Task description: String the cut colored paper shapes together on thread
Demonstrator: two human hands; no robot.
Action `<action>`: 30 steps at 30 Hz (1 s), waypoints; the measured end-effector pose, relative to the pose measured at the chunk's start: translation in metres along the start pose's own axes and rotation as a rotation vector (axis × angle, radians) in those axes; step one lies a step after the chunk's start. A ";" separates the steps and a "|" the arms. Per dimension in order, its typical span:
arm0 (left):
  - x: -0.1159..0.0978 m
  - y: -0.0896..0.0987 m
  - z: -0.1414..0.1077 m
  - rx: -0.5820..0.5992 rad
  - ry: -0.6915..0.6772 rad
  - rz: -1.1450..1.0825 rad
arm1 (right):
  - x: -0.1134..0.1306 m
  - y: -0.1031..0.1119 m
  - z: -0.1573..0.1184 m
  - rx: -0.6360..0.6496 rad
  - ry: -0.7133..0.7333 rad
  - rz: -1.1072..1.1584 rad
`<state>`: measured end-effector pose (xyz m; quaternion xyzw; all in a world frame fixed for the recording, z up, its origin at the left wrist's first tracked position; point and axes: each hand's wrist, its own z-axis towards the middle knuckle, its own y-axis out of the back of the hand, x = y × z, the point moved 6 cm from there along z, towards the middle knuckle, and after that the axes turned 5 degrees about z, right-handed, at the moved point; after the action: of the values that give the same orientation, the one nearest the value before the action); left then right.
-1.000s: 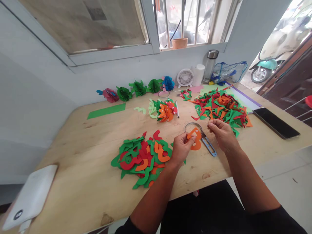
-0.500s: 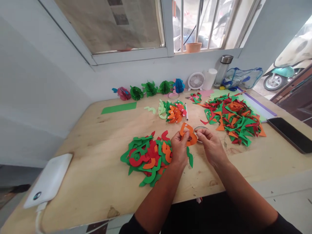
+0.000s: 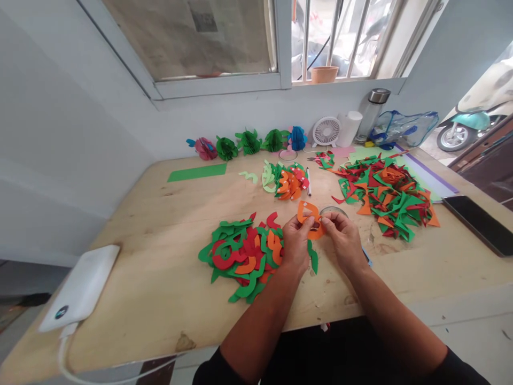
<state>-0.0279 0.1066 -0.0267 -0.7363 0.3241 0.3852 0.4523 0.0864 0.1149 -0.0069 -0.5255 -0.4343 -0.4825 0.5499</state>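
Observation:
My left hand (image 3: 297, 240) pinches the lower left part of a curved orange paper piece (image 3: 305, 209), which has small white marks near its top. The fingertips of my right hand (image 3: 342, 238) are closed on the piece's right edge. Behind my right hand lies a round clear ring-shaped item (image 3: 334, 211), partly hidden. Left of my left hand is a pile of green, red and orange curved cutouts (image 3: 240, 256). A green cutout (image 3: 313, 258) lies between my wrists. Beyond my hands sits a cluster of orange, red and green pieces with white squares (image 3: 291, 182), beside a pen (image 3: 309, 182).
Paper scraps (image 3: 393, 195) are heaped at the right, near a phone (image 3: 479, 224). Along the wall stand folded paper figures (image 3: 248, 143), a small fan (image 3: 326, 131) and a bottle (image 3: 367, 117). A white power bank (image 3: 80, 289) lies at the table's left.
My right hand has moved slightly left and now touches the orange piece's edge. A small blue item shows beside my right wrist. The view has shifted slightly.

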 end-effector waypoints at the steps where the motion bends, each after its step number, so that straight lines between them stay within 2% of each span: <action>1: 0.002 -0.001 0.000 0.027 0.013 0.011 | 0.000 0.001 0.000 -0.008 0.007 0.003; 5: 0.004 -0.005 -0.001 0.092 0.025 0.053 | -0.002 0.004 0.001 -0.023 0.019 0.033; 12: 0.004 -0.005 -0.001 0.099 -0.004 0.052 | -0.006 0.004 0.001 -0.037 -0.012 0.111; 30: 0.004 -0.010 -0.006 0.118 0.071 -0.024 | -0.001 0.004 -0.002 -0.114 0.000 0.115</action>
<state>-0.0161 0.1046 -0.0240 -0.7252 0.3533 0.3339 0.4877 0.0897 0.1130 -0.0084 -0.5800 -0.3751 -0.4741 0.5460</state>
